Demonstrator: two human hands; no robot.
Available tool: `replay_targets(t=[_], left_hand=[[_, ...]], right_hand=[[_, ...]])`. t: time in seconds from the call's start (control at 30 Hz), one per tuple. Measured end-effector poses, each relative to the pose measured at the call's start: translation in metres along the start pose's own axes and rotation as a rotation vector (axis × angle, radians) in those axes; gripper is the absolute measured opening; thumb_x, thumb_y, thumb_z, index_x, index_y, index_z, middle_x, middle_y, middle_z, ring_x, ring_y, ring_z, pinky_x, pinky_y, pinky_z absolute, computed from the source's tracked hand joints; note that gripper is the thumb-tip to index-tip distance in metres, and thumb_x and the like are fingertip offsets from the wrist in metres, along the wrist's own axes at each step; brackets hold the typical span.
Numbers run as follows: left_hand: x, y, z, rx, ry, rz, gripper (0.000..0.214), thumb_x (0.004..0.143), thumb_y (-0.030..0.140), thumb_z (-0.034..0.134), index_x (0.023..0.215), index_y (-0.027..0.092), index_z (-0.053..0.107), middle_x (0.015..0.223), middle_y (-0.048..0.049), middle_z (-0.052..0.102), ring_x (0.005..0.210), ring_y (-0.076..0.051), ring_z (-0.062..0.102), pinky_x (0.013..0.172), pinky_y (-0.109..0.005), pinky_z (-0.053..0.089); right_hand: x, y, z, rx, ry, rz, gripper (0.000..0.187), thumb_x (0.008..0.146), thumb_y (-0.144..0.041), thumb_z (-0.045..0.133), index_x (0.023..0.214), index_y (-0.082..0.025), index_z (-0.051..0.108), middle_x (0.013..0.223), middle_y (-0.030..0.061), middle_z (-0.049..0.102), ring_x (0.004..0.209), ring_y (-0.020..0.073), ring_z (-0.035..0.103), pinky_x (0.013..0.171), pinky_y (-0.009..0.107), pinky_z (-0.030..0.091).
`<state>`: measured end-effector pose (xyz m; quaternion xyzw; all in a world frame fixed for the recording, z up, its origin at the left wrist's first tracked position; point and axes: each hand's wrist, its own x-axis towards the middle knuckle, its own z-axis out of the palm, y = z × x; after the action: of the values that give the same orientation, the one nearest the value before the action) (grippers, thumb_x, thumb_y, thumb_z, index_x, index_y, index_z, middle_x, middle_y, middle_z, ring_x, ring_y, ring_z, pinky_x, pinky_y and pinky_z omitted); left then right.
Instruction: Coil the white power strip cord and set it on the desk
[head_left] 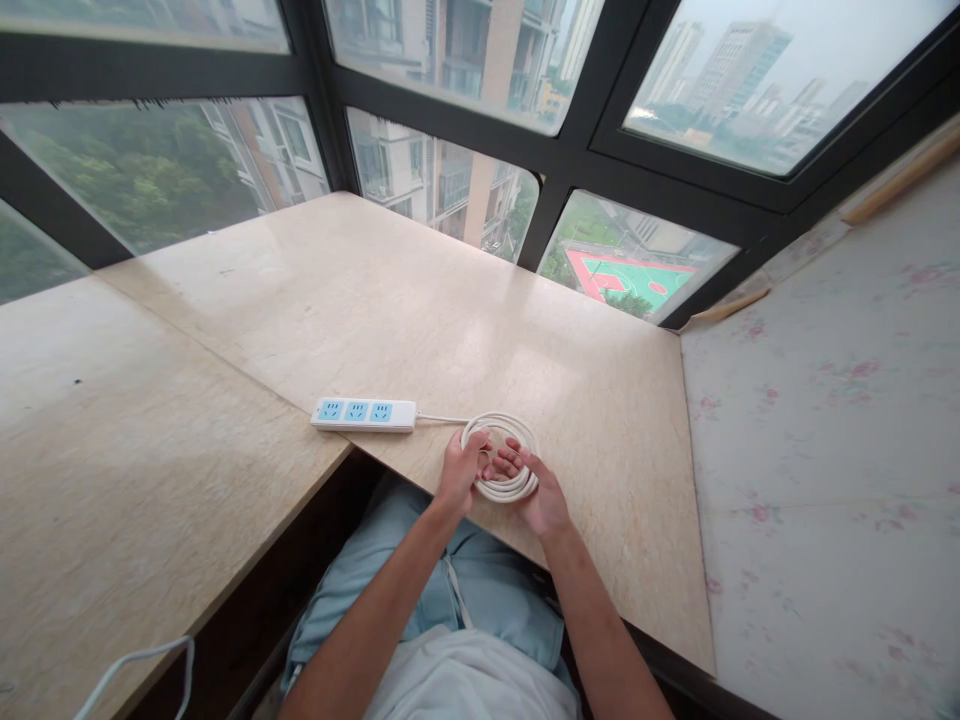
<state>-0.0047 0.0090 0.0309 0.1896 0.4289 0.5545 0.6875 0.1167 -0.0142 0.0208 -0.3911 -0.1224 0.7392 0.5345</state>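
A white cord wound into a round coil [504,494] is held between both my hands just above the near edge of the counter. My left hand [459,470] grips the coil's left side, thumb on top and fingers curled through the middle. On the opposite side my right hand [546,496] closes round the loops, its fingertips showing inside the ring. From the coil a straight stretch of cord [442,418] runs left to a white power strip [364,424] with three blue sockets, which lies flat on the counter.
The beige counter [360,300] bends at a corner in front of me. Dark-framed windows [442,100] rise behind it, and a flower-patterned wall [817,480] stands at the right. Another white cable [150,652] loops over the counter's edge at the lower left.
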Motion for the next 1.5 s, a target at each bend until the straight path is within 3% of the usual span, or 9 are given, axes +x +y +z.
replay_targets(t=[0.17, 0.27, 0.4, 0.5, 0.73, 0.93, 1.2, 1.4, 1.5], left_hand=[[0.000, 0.016, -0.005, 0.169, -0.152, -0.088, 0.027, 0.074, 0.038, 0.066, 0.084, 0.017, 0.053, 0.067, 0.0049, 0.054, 0.034, 0.000, 0.028, 0.032, -0.017, 0.028], [0.000, 0.028, -0.013, 0.249, -0.294, -0.195, 0.026, 0.075, 0.037, 0.067, 0.088, 0.017, 0.057, 0.067, 0.0039, 0.054, 0.034, 0.000, 0.028, 0.031, -0.015, 0.021], [0.005, 0.042, -0.023, 0.322, -0.408, -0.295, 0.025, 0.074, 0.036, 0.070, 0.085, 0.017, 0.058, 0.066, 0.0032, 0.055, 0.035, 0.000, 0.027, 0.031, -0.014, 0.019], [0.012, 0.047, -0.027, 0.357, -0.425, -0.293, 0.027, 0.074, 0.039, 0.070, 0.084, 0.015, 0.061, 0.065, 0.0015, 0.057, 0.035, 0.000, 0.027, 0.031, -0.014, 0.022], [0.020, 0.037, -0.030, 0.396, -0.257, -0.118, 0.036, 0.063, 0.039, 0.081, 0.077, 0.012, 0.062, 0.060, 0.0003, 0.061, 0.035, -0.003, 0.039, 0.036, -0.019, 0.037], [0.020, 0.021, -0.017, 0.316, -0.050, -0.038, 0.053, 0.050, 0.033, 0.089, 0.085, 0.016, 0.052, 0.061, 0.0042, 0.061, 0.048, -0.010, 0.057, 0.048, -0.021, 0.044], [0.020, 0.009, -0.006, 0.359, -0.026, 0.065, 0.033, 0.065, 0.032, 0.080, 0.084, 0.015, 0.060, 0.077, -0.0047, 0.066, 0.073, -0.015, 0.063, 0.072, -0.027, 0.049], [0.019, 0.034, -0.013, 0.721, -0.014, 0.478, 0.029, 0.074, 0.026, 0.070, 0.101, 0.019, 0.062, 0.106, -0.0111, 0.065, 0.104, -0.025, 0.059, 0.098, -0.041, 0.041], [0.039, 0.052, -0.025, 1.045, -0.171, 0.696, 0.048, 0.070, 0.024, 0.071, 0.116, 0.020, 0.058, 0.128, -0.0140, 0.056, 0.127, -0.030, 0.044, 0.111, -0.044, 0.026]], right_hand=[[0.032, -0.038, -0.007, -0.281, -0.132, 0.211, 0.031, 0.071, -0.039, 0.073, 0.088, -0.014, 0.065, 0.063, 0.0015, 0.067, 0.050, 0.0128, 0.060, 0.050, 0.025, 0.052], [0.051, -0.054, -0.003, -0.442, -0.278, 0.323, 0.031, 0.070, -0.038, 0.074, 0.085, -0.013, 0.064, 0.066, 0.0035, 0.069, 0.047, 0.0116, 0.058, 0.047, 0.024, 0.052], [0.070, -0.060, 0.012, -0.637, -0.546, 0.484, 0.028, 0.070, -0.035, 0.075, 0.081, -0.013, 0.061, 0.073, 0.0058, 0.069, 0.048, 0.0119, 0.058, 0.045, 0.024, 0.051], [0.078, -0.058, 0.026, -0.738, -0.614, 0.533, 0.027, 0.067, -0.032, 0.078, 0.075, -0.013, 0.060, 0.064, 0.0011, 0.064, 0.042, 0.0072, 0.050, 0.039, 0.018, 0.042], [0.061, -0.044, 0.032, -0.669, -0.431, 0.410, 0.036, 0.069, -0.045, 0.076, 0.070, -0.016, 0.054, 0.045, -0.0125, 0.033, 0.037, 0.0006, 0.018, 0.034, 0.013, 0.014], [0.045, -0.036, 0.013, -0.588, -0.198, 0.201, 0.043, 0.067, -0.052, 0.076, 0.070, -0.019, 0.049, 0.045, -0.0139, 0.027, 0.037, 0.0007, 0.012, 0.032, 0.015, 0.010], [0.032, -0.044, -0.017, -0.261, 0.052, 0.027, 0.045, 0.061, -0.045, 0.084, 0.064, -0.019, 0.047, 0.047, -0.0141, 0.023, 0.037, -0.0001, 0.011, 0.030, 0.016, 0.009], [0.029, -0.048, -0.042, -0.117, 0.179, -0.094, 0.051, 0.059, -0.043, 0.086, 0.058, -0.022, 0.040, 0.046, -0.0135, 0.022, 0.035, 0.0008, 0.013, 0.027, 0.017, 0.012], [0.023, -0.052, -0.050, -0.059, 0.226, -0.099, 0.054, 0.056, -0.043, 0.088, 0.056, -0.022, 0.038, 0.045, -0.0136, 0.022, 0.035, 0.0005, 0.014, 0.027, 0.017, 0.012]])
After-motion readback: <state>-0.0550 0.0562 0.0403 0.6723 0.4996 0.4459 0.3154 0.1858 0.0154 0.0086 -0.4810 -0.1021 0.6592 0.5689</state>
